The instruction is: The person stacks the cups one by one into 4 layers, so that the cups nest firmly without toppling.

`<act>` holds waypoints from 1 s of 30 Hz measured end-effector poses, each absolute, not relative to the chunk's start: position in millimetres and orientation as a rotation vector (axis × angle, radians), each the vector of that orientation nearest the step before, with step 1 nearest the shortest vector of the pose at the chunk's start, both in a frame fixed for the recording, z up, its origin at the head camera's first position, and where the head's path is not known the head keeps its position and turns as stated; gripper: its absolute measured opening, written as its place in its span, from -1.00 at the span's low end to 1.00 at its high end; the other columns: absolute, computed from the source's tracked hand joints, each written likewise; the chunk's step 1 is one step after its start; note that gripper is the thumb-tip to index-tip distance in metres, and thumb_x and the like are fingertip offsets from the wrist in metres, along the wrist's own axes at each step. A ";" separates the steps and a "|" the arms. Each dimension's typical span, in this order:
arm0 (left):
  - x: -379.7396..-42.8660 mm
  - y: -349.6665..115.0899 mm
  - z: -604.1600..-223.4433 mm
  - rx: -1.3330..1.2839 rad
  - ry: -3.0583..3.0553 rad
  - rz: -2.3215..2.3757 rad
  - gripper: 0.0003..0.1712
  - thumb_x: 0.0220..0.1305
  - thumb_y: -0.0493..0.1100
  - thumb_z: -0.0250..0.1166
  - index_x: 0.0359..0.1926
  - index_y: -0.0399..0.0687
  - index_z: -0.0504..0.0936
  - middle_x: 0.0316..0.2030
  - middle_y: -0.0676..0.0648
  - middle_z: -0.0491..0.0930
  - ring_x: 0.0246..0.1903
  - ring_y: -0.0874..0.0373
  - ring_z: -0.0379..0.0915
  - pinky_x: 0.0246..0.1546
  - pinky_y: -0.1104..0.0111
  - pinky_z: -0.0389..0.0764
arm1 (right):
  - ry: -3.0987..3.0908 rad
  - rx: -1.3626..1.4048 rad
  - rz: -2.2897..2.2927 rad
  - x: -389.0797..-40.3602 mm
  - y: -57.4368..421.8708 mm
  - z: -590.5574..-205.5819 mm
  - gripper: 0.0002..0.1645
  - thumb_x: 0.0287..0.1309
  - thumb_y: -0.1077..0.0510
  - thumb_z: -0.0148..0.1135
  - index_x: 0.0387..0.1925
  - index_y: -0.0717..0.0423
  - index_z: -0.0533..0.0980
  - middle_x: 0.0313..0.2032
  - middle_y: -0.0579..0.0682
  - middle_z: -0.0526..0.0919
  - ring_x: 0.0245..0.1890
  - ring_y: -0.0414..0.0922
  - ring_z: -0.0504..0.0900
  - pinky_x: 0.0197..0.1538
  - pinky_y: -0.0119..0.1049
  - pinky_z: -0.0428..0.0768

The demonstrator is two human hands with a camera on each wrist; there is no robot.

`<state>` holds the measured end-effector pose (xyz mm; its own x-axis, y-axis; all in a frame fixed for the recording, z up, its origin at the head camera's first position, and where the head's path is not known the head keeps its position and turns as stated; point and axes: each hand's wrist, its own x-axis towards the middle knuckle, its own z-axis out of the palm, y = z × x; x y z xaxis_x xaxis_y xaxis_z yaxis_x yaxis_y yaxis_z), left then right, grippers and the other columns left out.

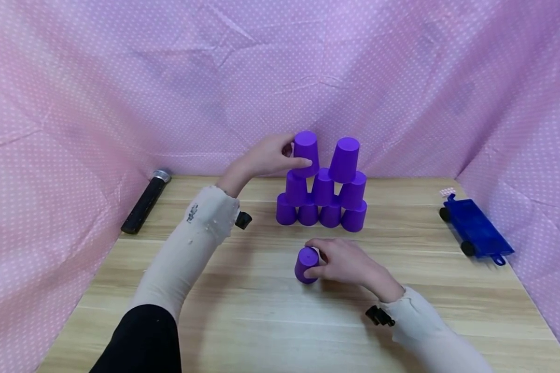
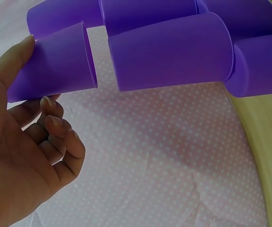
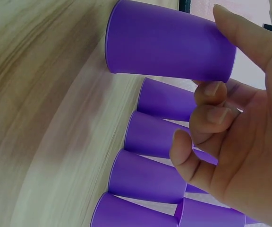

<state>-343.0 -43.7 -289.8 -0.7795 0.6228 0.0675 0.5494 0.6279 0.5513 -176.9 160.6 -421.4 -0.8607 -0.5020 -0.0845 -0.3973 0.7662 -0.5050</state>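
My left hand (image 1: 275, 155) pinches an upside-down purple cup (image 1: 306, 145) between thumb and fingers, over the left side of a cup stack. In the left wrist view, a narrow gap shows between the rim of this held cup (image 2: 55, 64) and the middle-row cup (image 2: 171, 54) beneath. The stack has a bottom row of several cups (image 1: 330, 215), a middle row of three (image 1: 323, 187), and one cup (image 1: 345, 160) on top at the right. In front of it, my right hand (image 1: 347, 261) grips another upside-down purple cup (image 1: 305, 267) by its upper part, its rim close to the tabletop.
A black microphone (image 1: 145, 202) with a silver head lies at the table's left edge. On the right sits a blue wheeled toy cart (image 1: 477, 228), with a small pale dotted item (image 1: 447, 191) behind it. Pink dotted cloth (image 1: 214, 103) surrounds the wooden table (image 1: 261, 321).
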 end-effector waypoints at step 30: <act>-352.2 -35.4 -307.7 0.984 2.682 0.858 -0.52 0.20 0.35 0.33 -0.04 0.22 0.50 -0.37 0.01 0.46 -0.35 0.11 0.37 -0.33 0.27 0.40 | 2.747 -0.696 -0.705 -178.7 160.5 -426.2 -0.37 0.00 -0.29 0.47 0.08 -0.18 0.57 -0.34 -0.33 0.61 -0.40 -0.30 0.49 -0.34 -0.32 0.44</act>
<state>-352.2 -35.4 -307.7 -0.7710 0.6352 0.0462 0.5441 0.6192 0.5661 -178.7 160.5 -426.2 -0.8632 -0.4961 -0.0932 -0.3900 0.7726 -0.5010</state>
